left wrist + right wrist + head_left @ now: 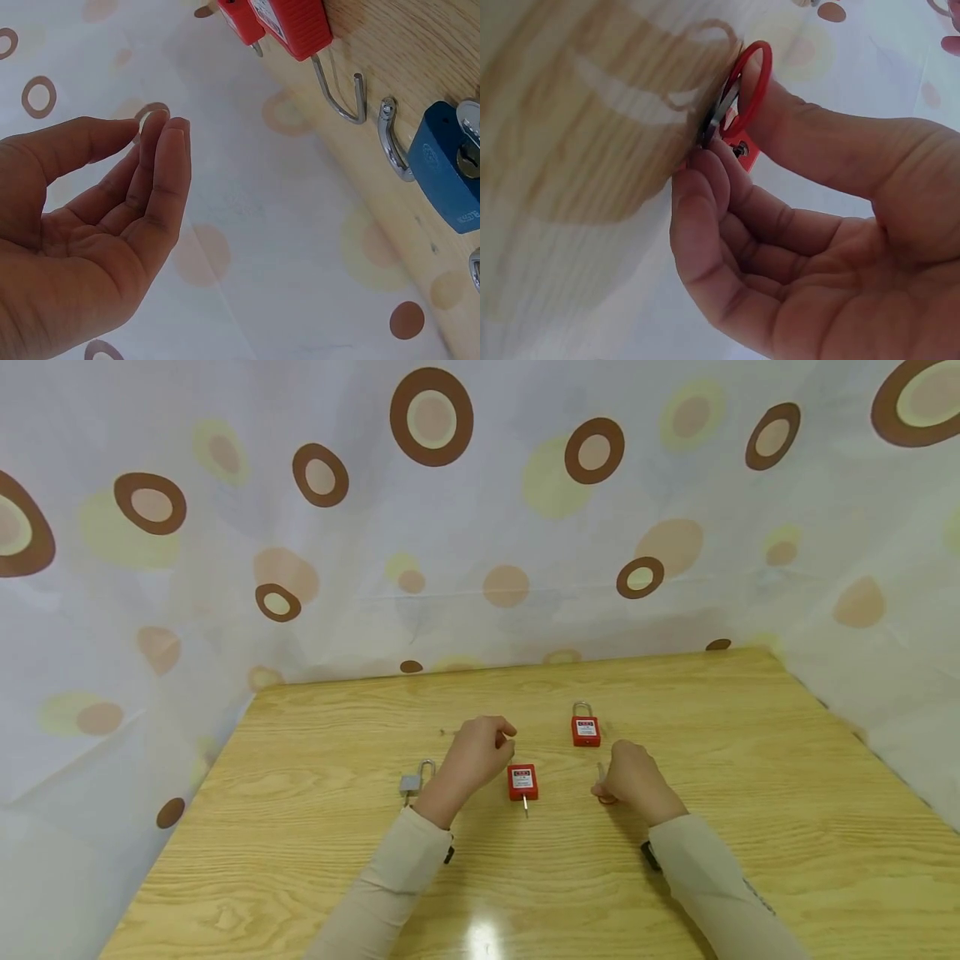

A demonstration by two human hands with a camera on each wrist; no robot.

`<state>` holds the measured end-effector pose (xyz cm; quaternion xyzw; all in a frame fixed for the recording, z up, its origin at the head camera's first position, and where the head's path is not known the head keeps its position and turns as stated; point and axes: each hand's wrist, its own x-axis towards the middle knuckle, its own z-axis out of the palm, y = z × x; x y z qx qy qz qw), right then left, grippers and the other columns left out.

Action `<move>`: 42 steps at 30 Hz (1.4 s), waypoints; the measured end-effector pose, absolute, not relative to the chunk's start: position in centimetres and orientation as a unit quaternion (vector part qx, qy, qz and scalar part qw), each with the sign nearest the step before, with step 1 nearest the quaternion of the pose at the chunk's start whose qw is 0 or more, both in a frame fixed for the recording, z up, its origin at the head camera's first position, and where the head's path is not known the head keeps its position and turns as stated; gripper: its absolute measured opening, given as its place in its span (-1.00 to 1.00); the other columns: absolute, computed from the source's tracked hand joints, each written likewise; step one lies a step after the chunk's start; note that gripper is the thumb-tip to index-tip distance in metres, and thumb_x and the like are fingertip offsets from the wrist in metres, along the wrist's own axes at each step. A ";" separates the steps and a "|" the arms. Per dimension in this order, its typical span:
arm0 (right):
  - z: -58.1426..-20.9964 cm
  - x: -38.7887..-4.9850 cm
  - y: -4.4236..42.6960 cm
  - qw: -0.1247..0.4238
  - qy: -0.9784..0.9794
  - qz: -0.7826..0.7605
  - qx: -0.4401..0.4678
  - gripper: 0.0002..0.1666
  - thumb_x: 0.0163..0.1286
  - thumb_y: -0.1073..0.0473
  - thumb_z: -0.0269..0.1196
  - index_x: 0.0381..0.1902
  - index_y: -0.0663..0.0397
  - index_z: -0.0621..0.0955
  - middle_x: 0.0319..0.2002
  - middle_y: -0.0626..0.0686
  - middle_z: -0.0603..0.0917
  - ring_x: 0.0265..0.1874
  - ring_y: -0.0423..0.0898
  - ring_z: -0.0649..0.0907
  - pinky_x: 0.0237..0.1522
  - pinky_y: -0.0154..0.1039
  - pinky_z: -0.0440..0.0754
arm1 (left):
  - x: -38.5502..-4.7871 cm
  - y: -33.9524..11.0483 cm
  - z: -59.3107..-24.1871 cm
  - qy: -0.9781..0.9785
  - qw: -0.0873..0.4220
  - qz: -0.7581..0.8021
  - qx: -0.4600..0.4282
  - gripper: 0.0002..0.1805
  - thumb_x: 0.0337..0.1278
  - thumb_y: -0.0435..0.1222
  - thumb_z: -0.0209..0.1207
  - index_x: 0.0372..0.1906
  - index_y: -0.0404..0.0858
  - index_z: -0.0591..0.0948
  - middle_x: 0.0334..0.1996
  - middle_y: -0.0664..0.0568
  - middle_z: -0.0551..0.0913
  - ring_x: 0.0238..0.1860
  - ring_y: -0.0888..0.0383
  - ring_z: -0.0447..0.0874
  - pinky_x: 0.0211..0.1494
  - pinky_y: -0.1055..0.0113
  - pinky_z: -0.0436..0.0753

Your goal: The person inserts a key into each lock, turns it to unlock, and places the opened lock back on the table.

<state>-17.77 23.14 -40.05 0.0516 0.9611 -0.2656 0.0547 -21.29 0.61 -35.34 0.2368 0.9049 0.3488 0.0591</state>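
Note:
My right hand (636,783) is low over the table, thumb and fingers pinching a small metal key (720,116) with a red ring (764,79), close to the wood. Behind those fingers in the right wrist view shows part of a red padlock. My left hand (477,753) hovers above the table with loosely curled fingers, the thumb near the fingertips and nothing visible between them. Beside it lies one red padlock (522,785) with a key (526,807) sticking out. Farther back is a second red padlock (586,732). Left of my wrist lies a blue padlock (442,169), its shackle open and a key in it.
The wooden table (315,843) meets a white spotted cloth (465,510) at its back and sides. A tiny object (443,732) lies behind the left hand, too small to identify.

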 end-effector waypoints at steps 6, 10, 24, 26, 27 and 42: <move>-40.0 -17.7 23.4 0.053 0.966 -0.250 0.041 -0.53 0.05 0.26 0.50 -0.36 0.48 0.47 -0.48 0.17 0.51 -0.51 -0.03 0.41 -0.41 -0.17 0.48 | -21.5 1.4 -35.1 0.908 0.067 0.335 0.241 -0.76 0.30 -0.41 0.10 -0.01 -0.37 0.62 -0.41 -0.02 0.63 -0.56 0.21 0.44 -0.52 0.42 0.42; -40.0 -17.7 23.4 0.049 0.967 -0.248 0.044 -0.51 0.02 0.23 0.52 -0.36 0.46 0.47 -0.45 0.19 0.53 -0.50 -0.01 0.40 -0.40 -0.13 0.49 | -21.7 2.1 -34.9 0.913 0.063 0.306 0.261 -0.78 0.29 -0.41 0.10 -0.03 -0.37 0.63 -0.38 -0.04 0.64 -0.51 0.20 0.49 -0.45 0.39 0.49; -40.2 -17.4 23.0 0.034 0.957 -0.283 0.045 -0.73 -0.01 0.34 0.50 -0.64 0.33 0.59 -0.76 0.02 0.60 -0.69 -0.16 0.57 -0.52 -0.26 0.51 | -25.2 5.1 -35.0 0.930 0.089 0.210 0.290 -0.80 0.27 -0.37 0.13 -0.11 -0.38 0.67 -0.09 -0.12 0.68 -0.12 0.02 0.66 -0.06 0.22 0.62; -40.1 -17.4 22.9 0.033 0.954 -0.296 0.046 -0.70 -0.01 0.37 0.49 -0.72 0.27 0.56 -0.78 0.02 0.59 -0.72 -0.18 0.53 -0.57 -0.29 0.47 | -25.7 5.7 -35.1 0.931 0.093 0.202 0.289 -0.81 0.27 -0.37 0.15 -0.13 -0.38 0.68 -0.08 -0.11 0.68 -0.11 0.01 0.65 -0.05 0.21 0.62; -39.9 -17.4 22.9 0.032 0.953 -0.299 0.044 -0.69 -0.01 0.37 0.48 -0.73 0.26 0.54 -0.76 0.02 0.59 -0.70 -0.17 0.50 -0.58 -0.30 0.45 | -25.9 5.9 -35.1 0.932 0.095 0.200 0.288 -0.81 0.27 -0.37 0.15 -0.13 -0.38 0.68 -0.07 -0.11 0.68 -0.12 0.02 0.65 -0.05 0.21 0.62; -32.4 -15.1 23.6 -0.039 0.931 -0.363 0.012 -0.72 0.21 0.21 0.39 -0.27 0.30 0.57 -0.47 0.08 0.61 -0.53 -0.06 0.58 -0.48 -0.21 0.53 | -29.0 9.6 -36.5 0.933 0.135 0.226 0.244 -0.38 0.18 -0.38 0.21 -0.89 -0.16 0.16 -0.85 0.15 0.03 -0.78 0.29 -0.06 -0.67 0.46 0.07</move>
